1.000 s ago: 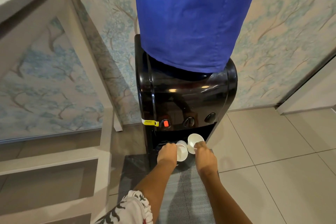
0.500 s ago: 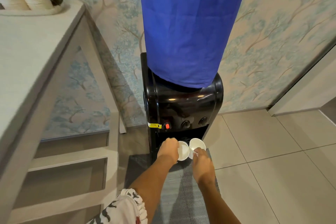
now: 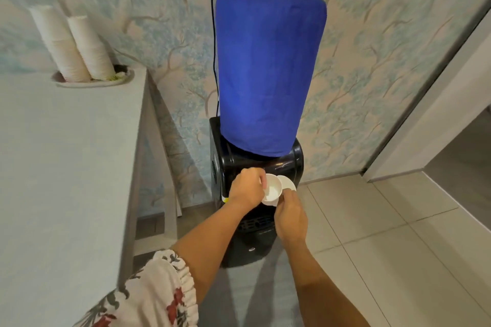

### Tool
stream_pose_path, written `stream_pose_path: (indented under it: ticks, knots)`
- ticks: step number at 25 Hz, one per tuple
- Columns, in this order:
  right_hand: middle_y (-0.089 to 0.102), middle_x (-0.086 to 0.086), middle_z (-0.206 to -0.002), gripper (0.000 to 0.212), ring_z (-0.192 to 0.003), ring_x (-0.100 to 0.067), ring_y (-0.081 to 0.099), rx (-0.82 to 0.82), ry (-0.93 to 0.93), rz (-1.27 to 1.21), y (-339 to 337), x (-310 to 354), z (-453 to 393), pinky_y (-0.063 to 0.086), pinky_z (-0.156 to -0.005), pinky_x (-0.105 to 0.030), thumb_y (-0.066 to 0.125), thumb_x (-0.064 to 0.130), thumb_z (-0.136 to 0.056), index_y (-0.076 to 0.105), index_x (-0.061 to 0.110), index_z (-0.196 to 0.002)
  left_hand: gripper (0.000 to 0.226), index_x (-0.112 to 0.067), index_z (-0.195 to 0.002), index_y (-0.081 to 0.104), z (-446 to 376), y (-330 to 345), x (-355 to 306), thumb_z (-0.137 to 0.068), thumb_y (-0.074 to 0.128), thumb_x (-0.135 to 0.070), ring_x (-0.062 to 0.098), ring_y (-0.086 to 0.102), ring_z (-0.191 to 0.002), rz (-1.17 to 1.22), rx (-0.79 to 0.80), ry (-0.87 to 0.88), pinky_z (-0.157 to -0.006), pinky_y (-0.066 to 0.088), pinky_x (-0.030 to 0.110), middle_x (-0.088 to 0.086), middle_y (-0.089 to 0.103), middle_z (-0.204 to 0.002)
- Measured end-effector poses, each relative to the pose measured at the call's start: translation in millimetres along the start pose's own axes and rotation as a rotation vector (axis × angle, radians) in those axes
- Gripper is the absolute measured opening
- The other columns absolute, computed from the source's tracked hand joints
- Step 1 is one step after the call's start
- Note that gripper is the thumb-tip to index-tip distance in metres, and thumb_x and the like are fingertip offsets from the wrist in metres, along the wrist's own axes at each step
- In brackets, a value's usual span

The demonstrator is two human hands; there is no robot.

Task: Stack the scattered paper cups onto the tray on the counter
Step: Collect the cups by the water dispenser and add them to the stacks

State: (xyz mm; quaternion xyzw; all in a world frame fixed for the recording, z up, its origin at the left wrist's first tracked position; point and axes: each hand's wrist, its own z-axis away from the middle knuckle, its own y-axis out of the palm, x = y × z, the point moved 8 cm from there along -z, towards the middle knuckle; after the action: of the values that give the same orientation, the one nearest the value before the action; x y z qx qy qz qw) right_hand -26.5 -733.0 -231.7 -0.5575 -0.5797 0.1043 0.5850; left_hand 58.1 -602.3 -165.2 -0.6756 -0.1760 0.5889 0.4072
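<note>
Just below the middle of the frame, the left hand grips one white paper cup by its side wall, fingers curled round it with a fingertip at the rim, mouth facing the camera. The right hand holds a second cup from below; its fingers are hidden behind the back of the hand, so whether they pinch or wrap cannot be told. The two cups overlap, rims touching or nearly so.

Such cups are probably very light and thin-walled: a hard squeeze at mid-wall would likely dent them, while the rolled rim and the base are stiffer and safer to hold. Dry paper should not slip much, and both look empty.

The tray lies at the upper left of the frame, at the far end of the pale counter, with two tall leaning stacks of cups standing in it. The counter top between tray and hands offers wide flat room. The counter's right edge, left of centre, and the black water dispenser with its blue cover, right behind the hands, are the things to avoid. Leaning stacks could topple if nudged.
</note>
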Motion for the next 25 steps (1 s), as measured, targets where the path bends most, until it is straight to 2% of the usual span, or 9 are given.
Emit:
stream_pose_path:
  ticks: [2, 4, 6, 10, 12, 15, 17, 20, 25]
  knots:
    - [0.061, 0.002, -0.097, 0.009, -0.082, -0.014, 0.059, -0.076, 0.039, -0.156, -21.5, 22.2, -7.3, 0.044, -0.063, -0.019, 0.051, 0.023, -0.100, 0.056, 0.017, -0.104, 0.026, -0.023, -0.069, 0.043, 5.1, -42.0, -2.6, -0.073, 0.050, 0.002, 0.019, 0.053, -0.062, 0.174, -0.123, -0.003, -0.049, 0.043, 0.034, -0.003, 0.055, -0.068]
    - [0.058, 0.003, -0.092, 0.011, -0.081, -0.013, 0.058, -0.105, 0.028, -0.334, -38.1, 50.7, -12.8, 0.038, -0.059, -0.016, 0.045, 0.026, -0.102, 0.053, 0.018, -0.100, 0.028, -0.020, -0.081, 0.043, 14.3, -81.8, 2.3, -0.073, 0.063, -0.001, 0.018, 0.055, -0.064, 0.365, -0.186, -0.032, -0.052, 0.046, 0.035, 0.000, 0.058, -0.071]
    - [0.057, 0.001, -0.092, 0.017, -0.083, -0.017, 0.059, -0.119, 0.011, -0.489, -49.3, 80.5, -16.2, 0.043, -0.060, -0.020, 0.040, 0.026, -0.105, 0.051, 0.016, -0.098, 0.030, -0.016, -0.097, 0.056, 21.4, -119.5, 10.3, -0.075, 0.075, -0.006, 0.020, 0.066, -0.070, 0.558, -0.208, -0.092, -0.056, 0.056, 0.036, 0.005, 0.067, -0.081]
    - [0.055, -0.003, -0.110, 0.023, -0.103, -0.022, 0.060, 0.003, 0.136, -0.882, -34.7, 147.2, -23.2, 0.059, -0.069, -0.027, 0.031, 0.025, -0.108, 0.049, 0.011, -0.110, 0.008, -0.006, -0.092, 0.070, 31.2, -193.8, 33.8, -0.085, 0.070, -0.011, 0.011, 0.063, -0.046, 0.877, -0.300, -0.199, -0.046, 0.053, 0.022, 0.010, 0.069, -0.073]
    - [0.053, -0.012, -0.117, 0.026, -0.109, -0.026, 0.058, 0.086, 0.178, -0.998, -18.3, 193.3, -22.7, 0.060, -0.069, -0.031, 0.031, 0.026, -0.108, 0.049, 0.009, -0.114, 0.011, -0.007, -0.097, 0.068, 34.3, -226.6, 55.1, -0.088, 0.067, -0.014, 0.012, 0.065, -0.056, 1.044, -0.338, -0.252, -0.050, 0.053, 0.021, 0.009, 0.070, -0.080]
    - [0.053, -0.010, -0.123, 0.026, -0.111, -0.025, 0.058, 0.236, 0.296, -1.180, 8.0, 264.7, -12.8, 0.059, -0.064, -0.030, 0.036, 0.032, -0.106, 0.048, 0.018, -0.124, 0.017, -0.013, -0.103, 0.066, 35.8, -261.9, 90.2, -0.088, 0.065, -0.019, 0.017, 0.061, -0.083, 1.184, -0.314, -0.315, -0.070, 0.051, 0.028, 0.008, 0.069, -0.103]
    - [0.059, -0.011, -0.117, 0.028, -0.102, -0.023, 0.063, 0.357, 0.351, -1.266, 28.6, 314.0, -1.6, 0.057, -0.062, -0.032, 0.040, 0.033, -0.105, 0.050, 0.019, -0.126, 0.013, -0.015, -0.098, 0.068, 42.1, -278.8, 113.6, -0.086, 0.065, -0.021, 0.024, 0.059, -0.091, 1.213, -0.248, -0.379, -0.079, 0.047, 0.036, 0.010, 0.065, -0.107]
    - [0.068, -0.015, -0.109, 0.036, -0.097, -0.026, 0.067, 0.563, 0.406, -1.356, 58.9, 384.9, 16.0, 0.060, -0.068, -0.042, 0.044, 0.032, -0.103, 0.058, 0.010, -0.127, 0.029, -0.008, -0.111, 0.068, 52.8, -305.1, 145.0, -0.084, 0.067, -0.019, 0.032, 0.065, -0.102, 1.266, -0.184, -0.387, -0.091, 0.050, 0.046, 0.015, 0.069, -0.109]
    - [0.068, -0.020, -0.109, 0.045, -0.088, -0.032, 0.070, 0.691, 0.473, -1.359, 91.1, 469.9, 31.4, 0.062, -0.072, -0.044, 0.044, 0.038, -0.104, 0.056, 0.004, -0.128, 0.024, -0.011, -0.102, 0.071, 62.0, -370.7, 214.7, -0.081, 0.070, -0.023, 0.027, 0.068, -0.087, 1.289, -0.373, -0.410, -0.071, 0.053, 0.039, 0.011, 0.072, -0.099]
